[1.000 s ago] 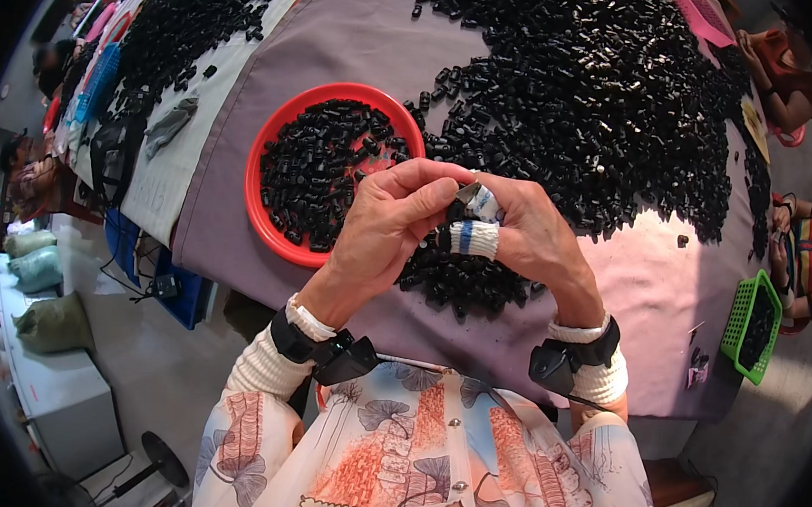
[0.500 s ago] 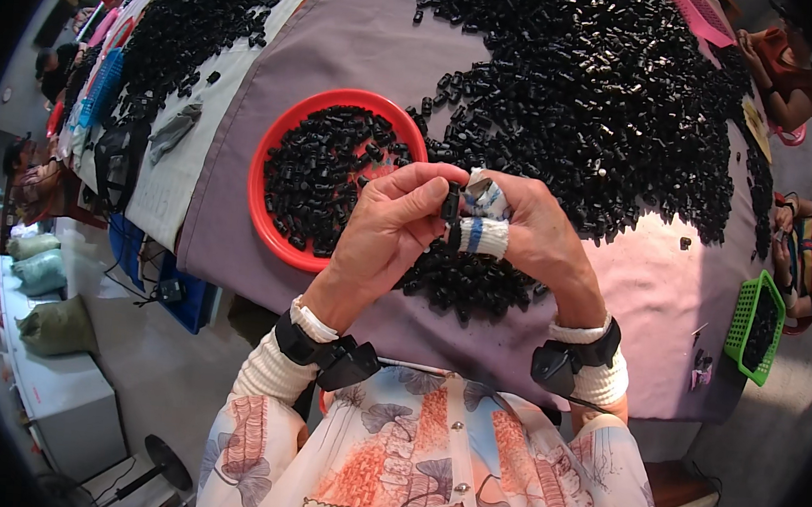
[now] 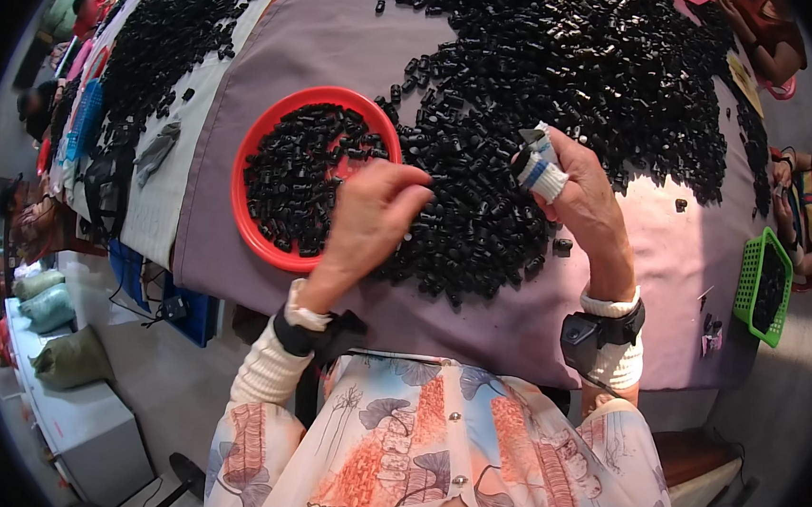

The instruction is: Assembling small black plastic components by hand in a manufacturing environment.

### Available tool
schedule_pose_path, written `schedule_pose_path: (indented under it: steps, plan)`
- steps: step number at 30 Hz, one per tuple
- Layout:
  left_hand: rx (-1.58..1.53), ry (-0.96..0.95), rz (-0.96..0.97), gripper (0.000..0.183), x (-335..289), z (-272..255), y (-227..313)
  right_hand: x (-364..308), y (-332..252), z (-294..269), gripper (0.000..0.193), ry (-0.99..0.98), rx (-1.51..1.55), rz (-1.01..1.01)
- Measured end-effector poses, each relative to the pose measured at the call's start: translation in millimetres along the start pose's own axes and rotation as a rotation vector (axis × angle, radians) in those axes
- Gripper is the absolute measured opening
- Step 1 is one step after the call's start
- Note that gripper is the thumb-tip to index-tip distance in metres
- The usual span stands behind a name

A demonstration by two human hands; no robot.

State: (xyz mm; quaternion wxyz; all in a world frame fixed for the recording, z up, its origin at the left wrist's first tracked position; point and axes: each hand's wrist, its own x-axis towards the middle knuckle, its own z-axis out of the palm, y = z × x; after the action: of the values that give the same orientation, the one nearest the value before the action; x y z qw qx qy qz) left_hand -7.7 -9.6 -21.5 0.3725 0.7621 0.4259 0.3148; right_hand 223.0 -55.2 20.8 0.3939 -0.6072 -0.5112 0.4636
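My left hand (image 3: 376, 215) hangs over the right rim of a round red basin (image 3: 249, 232), blurred by motion. Its index finger and thumb point right and look apart, with nothing seen between them. Many small black cylindrical plastic pieces (image 3: 289, 168) lie in the basin. Further right, my right hand (image 3: 585, 187) is closed around a small tool (image 3: 533, 136) with a grey pointed tip; most of it is hidden. White-and-blue cloth wraps (image 3: 543, 176) cover fingers of that hand. Beneath and between both hands spreads a heap of the same black pieces (image 3: 470, 230).
A mauve cloth (image 3: 279, 53) covers the table. The heap stretches to its far side. At the right edge hangs a green basket (image 3: 763, 286) holding black pieces. A grey glove (image 3: 157, 150) lies on the left table. Other people sit at the right and left.
My hands were together around one black piece; now they are apart. The left has swung toward the basin, the right has moved rightward and away, and the piece is out of sight.
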Motion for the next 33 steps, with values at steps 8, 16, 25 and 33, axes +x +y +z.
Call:
schedule_pose_path:
  steps: [8,16,25,33]
  plan:
    - [0.341,-0.256,0.227,0.025,14.1,66.3,3.8,-9.8,14.3,-6.6,0.022,0.064,-0.055,-0.079]
    - [0.365,-0.193,0.246,0.023,21.2,72.1,-7.6,-12.6,21.4,-4.1,0.027,0.016,0.029,0.024]
    - [0.272,-0.155,0.250,0.015,23.2,71.0,-8.8,-15.1,15.6,0.9,0.027,0.000,0.041,0.046]
    - [-1.371,-0.211,-0.334,0.012,26.7,4.2,16.8,-8.5,-11.6,16.4,0.020,0.017,0.185,-0.019]
